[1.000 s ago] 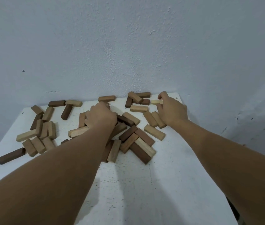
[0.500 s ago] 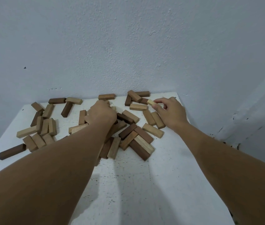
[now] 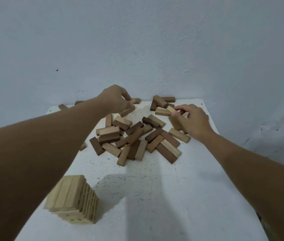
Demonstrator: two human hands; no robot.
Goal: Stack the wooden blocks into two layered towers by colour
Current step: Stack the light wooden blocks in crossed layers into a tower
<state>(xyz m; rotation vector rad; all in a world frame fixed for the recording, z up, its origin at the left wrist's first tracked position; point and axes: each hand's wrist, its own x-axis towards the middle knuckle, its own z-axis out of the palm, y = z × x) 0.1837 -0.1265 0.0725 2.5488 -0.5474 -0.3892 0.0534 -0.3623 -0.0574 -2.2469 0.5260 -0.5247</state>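
Note:
A tower of pale wooden blocks (image 3: 73,199) stands near the front left of the white table (image 3: 155,197). Several loose light and dark blocks (image 3: 137,136) lie in a heap at the table's middle and back. My left hand (image 3: 116,98) is raised over the back of the heap and pinches a pale block (image 3: 132,101) at its fingertips. My right hand (image 3: 192,120) hovers at the back right and pinches another pale block (image 3: 171,109) between thumb and fingers. My left forearm hides the blocks on the table's left side.
A bluish wall (image 3: 137,49) rises directly behind the table's back edge. More blocks (image 3: 163,101) lie against that wall. The table's right edge (image 3: 233,164) drops to a darker floor.
My left hand has risen from the heap toward the back with a pale block. My right hand has lifted its pale block. The view has tilted down, showing the pale tower.

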